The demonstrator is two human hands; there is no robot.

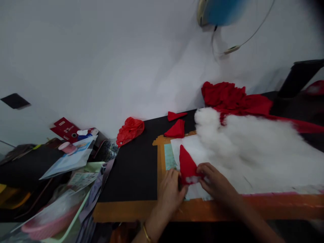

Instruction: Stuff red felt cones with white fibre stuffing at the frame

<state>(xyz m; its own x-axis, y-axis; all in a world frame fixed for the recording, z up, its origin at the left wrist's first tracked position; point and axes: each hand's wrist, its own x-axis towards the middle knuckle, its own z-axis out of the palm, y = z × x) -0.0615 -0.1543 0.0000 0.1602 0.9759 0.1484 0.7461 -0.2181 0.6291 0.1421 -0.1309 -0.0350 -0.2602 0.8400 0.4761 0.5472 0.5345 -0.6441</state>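
Observation:
A small red cone-shaped cloth piece [186, 163] stands with its tip pointing away from me, at the left end of a white sheet. White fluff shows at its near, wide end. My left hand [170, 190] is closed on the left side of that end, with a bangle on the wrist. On the right side, my right hand [215, 180] pinches the edge of the cloth. Right beside it spreads a large heap of white stuffing [253, 148]. Two more red cloth cones [176, 129] lie farther back on the black tabletop.
Crumpled red cloth [227, 96] lies behind the stuffing, against the wall. A red plastic bag [130, 131] sits at the back left of the table. Left of the table are a pale green crate [76, 216] and a packet [72, 155]. Brown tape [124, 211] covers the front edge.

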